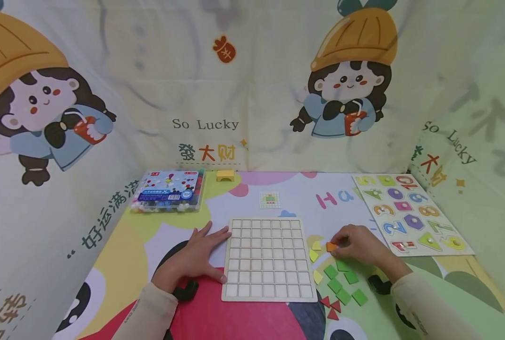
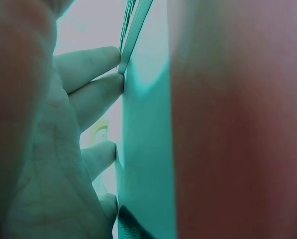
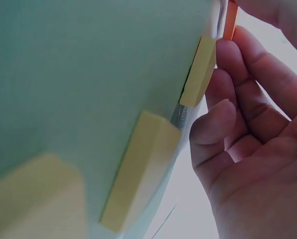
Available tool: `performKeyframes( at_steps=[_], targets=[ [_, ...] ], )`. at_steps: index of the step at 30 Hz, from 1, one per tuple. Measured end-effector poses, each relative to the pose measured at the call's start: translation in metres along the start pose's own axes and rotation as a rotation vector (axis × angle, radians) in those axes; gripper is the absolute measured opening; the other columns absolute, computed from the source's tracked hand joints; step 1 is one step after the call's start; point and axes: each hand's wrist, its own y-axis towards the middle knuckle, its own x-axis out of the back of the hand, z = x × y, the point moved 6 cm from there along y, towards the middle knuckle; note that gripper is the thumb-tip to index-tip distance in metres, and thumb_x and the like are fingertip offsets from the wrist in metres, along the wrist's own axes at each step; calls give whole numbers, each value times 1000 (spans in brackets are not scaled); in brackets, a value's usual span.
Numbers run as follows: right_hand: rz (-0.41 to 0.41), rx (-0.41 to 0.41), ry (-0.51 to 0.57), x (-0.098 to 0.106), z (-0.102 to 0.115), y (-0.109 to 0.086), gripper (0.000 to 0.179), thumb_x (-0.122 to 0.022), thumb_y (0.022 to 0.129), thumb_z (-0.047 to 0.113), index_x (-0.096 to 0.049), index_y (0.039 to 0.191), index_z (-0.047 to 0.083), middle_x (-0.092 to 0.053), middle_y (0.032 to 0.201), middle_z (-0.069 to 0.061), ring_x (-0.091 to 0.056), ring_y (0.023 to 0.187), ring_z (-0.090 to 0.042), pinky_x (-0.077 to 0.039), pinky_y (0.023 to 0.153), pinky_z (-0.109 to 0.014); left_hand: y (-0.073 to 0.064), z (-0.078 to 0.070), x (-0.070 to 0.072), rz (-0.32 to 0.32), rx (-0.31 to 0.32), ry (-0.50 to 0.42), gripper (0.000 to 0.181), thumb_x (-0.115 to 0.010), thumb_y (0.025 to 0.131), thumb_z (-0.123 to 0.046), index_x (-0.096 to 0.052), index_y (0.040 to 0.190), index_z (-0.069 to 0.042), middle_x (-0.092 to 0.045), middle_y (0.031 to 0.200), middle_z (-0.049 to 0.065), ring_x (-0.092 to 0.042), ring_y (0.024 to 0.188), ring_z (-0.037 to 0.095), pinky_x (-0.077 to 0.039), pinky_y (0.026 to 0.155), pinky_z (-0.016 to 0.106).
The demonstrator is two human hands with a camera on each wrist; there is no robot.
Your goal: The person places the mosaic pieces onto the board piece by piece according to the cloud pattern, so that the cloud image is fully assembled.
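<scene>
A pale wooden grid board with square cells lies flat on the printed mat. Along its left edge my left hand is spread, with fingertips and thumb touching the rim; in the left wrist view the straight fingers reach the edge. My right hand pinches a small orange tile between thumb and finger, to the right of the board. That orange tile also shows in the right wrist view, at the fingertips. Several yellow pieces and green square tiles lie close by.
Three red triangles sit near the board's lower right corner. Behind the board are a small pattern card, a yellow arch block and a clear-sided box. A number puzzle board lies at the right.
</scene>
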Motion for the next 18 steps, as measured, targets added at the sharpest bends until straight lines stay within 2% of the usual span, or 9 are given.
performKeyframes(
  at_steps=[4,9,13,18],
  targets=[
    [-13,-2,9,1,-1,-2,27,-91,83,30,-80,103,15,-73,97,6,-61,87,-11,-55,80,-30,0,-2,0,8,-14,4,122,-97,62,-60,-43,163,-21,-34,174,0,-2,165,47,2,126,76],
    [-53,44,40,8,7,0,19,-89,84,22,-81,100,16,-74,95,7,-60,83,-9,-53,73,-24,2,1,-3,15,-4,30,123,-96,62,-63,-41,164,-23,-32,175,-3,0,166,44,3,127,75],
    [-63,91,34,13,25,9,15,-85,85,18,-82,100,16,-74,93,8,-58,81,-9,-52,69,-23,2,1,-4,12,1,28,123,-97,62,-62,-41,164,-23,-32,175,-3,0,166,44,3,127,74],
    [-78,138,8,12,52,28,14,-85,84,18,-82,98,16,-75,90,10,-58,83,-10,-51,72,-24,1,1,-4,10,4,16,122,-97,62,-60,-42,164,-22,-32,175,-2,-1,166,44,3,127,74]
  ],
)
